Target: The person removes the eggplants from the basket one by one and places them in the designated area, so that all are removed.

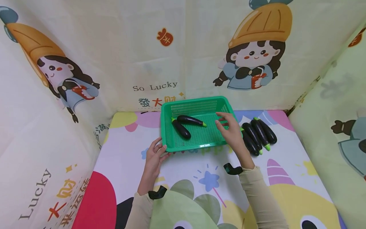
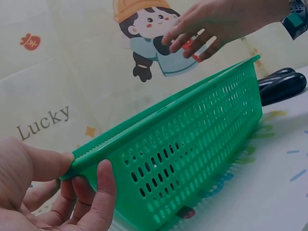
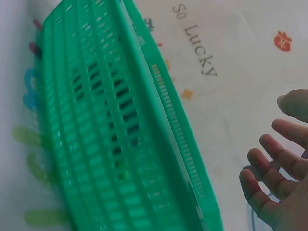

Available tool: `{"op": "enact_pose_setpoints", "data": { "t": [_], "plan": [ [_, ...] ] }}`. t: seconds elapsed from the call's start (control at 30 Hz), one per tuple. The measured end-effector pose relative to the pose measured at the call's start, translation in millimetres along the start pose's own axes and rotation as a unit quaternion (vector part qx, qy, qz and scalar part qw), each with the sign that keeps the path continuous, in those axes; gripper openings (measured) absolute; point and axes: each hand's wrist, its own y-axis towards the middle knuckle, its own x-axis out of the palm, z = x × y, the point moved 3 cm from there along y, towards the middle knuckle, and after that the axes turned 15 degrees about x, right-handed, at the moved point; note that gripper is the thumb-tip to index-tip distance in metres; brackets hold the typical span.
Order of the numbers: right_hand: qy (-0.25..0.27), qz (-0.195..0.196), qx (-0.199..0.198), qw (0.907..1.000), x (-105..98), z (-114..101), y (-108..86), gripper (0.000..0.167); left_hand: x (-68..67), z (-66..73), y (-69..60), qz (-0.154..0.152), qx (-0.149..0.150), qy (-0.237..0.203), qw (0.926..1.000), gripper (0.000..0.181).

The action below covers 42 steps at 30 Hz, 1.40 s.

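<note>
The basket [image 1: 197, 147] on the table [image 1: 128, 168] is pinched at its near-left corner by the left hand [image 1: 154, 156], likely for steadiness; the right hand [image 1: 231, 131] is held empty above its right end.

A cartoon-printed tabletop [image 1: 128, 159] bears a green basket [image 1: 200, 136] and, just beside it, four eggplants [image 1: 259, 131].

In the head view the right hand [image 1: 232, 133] covers the near right corner of the green basket [image 1: 204, 135]; both sleeves [image 1: 261, 197] run off the bottom edge. The left wrist view crops the left hand [image 2: 62, 204]. Blurred dark patches [image 3: 127, 113] seen through the basket in the right wrist view are probably eggplants [image 1: 181, 128]
</note>
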Motion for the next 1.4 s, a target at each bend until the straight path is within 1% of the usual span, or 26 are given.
{"op": "enact_pose_setpoints", "data": {
  "t": [0.2, 0.37, 0.67, 0.87, 1.03, 1.13, 1.27, 1.4],
  "plan": [
    [0.025, -0.004, 0.005, 0.9997, 17.6, -4.8, -2.1, 0.040, 0.6, -0.4, -0.3, 0.002, -0.003, 0.003, 1.0000, 0.057],
    [0.031, -0.014, 0.013, 0.9993, 34.9, -9.1, -1.4, 0.040, 0.7, 0.0, -0.1, 0.003, -0.002, 0.005, 1.0000, 0.057],
    [0.039, -0.039, 0.039, 0.9977, 66.4, -12.9, 0.8, 0.041, 0.1, 0.3, -0.5, 0.003, -0.005, -0.002, 1.0000, 0.058],
    [0.020, -0.046, 0.054, 0.9973, 83.3, -17.3, 2.9, 0.041, 0.7, 0.1, -0.2, -0.001, -0.003, -0.007, 1.0000, 0.058],
    [-0.008, -0.065, 0.070, 0.9954, 97.8, -19.2, 8.1, 0.044, 0.8, 0.8, -0.1, -0.001, -0.001, -0.008, 1.0000, 0.057],
    [-0.025, -0.090, 0.083, 0.9921, 107.1, -21.3, 11.5, 0.047, 0.8, 1.3, 0.0, -0.001, 0.001, -0.006, 1.0000, 0.057],
    [-0.037, -0.127, 0.108, 0.9853, 118.9, -22.2, 14.8, 0.052, 0.6, 1.2, 0.2, -0.002, -0.001, -0.006, 1.0000, 0.057],
    [-0.059, -0.147, 0.135, 0.9781, 130.0, -22.9, 17.0, 0.055, 0.5, 0.9, -0.5, -0.005, -0.002, -0.008, 1.0000, 0.057]
  ]
}}
